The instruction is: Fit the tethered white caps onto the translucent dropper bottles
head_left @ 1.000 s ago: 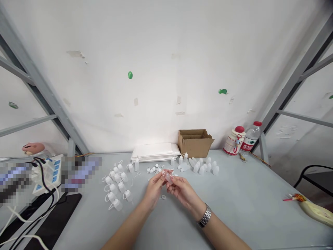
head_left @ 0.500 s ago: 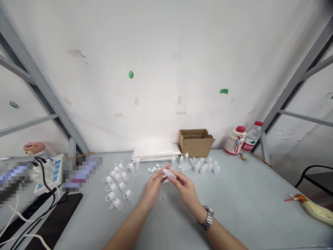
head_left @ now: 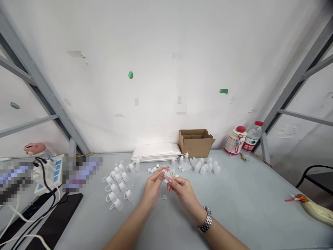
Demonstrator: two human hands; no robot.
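Between my hands is a small translucent plastic squeeze bottle (head_left: 169,176), tilted above the table. My right hand (head_left: 183,189) pinches its body between thumb and fingers. At its upper left end, my left hand (head_left: 154,185) has its fingertips closed round the neck; whether a separate small part is in them is hidden. A small white ring (head_left: 164,197) lies on the table just below my hands. Behind them are loose white caps (head_left: 154,169), partly covered by my fingers. Several capped bottles (head_left: 118,204) with looped straps stand to the left.
Uncapped bottles (head_left: 203,169) stand at the right, beside clear plastic pieces (head_left: 185,167). Behind are a cardboard box (head_left: 197,147) and a stack of white envelopes (head_left: 152,152). A flask (head_left: 234,142) and a water bottle (head_left: 252,137) stand back right; a power strip (head_left: 56,173) lies left.
My right hand has turned a little and its fingers have curled further round the bottle, which now points more steeply downward to the right. My left hand stays nearly in place at the neck.
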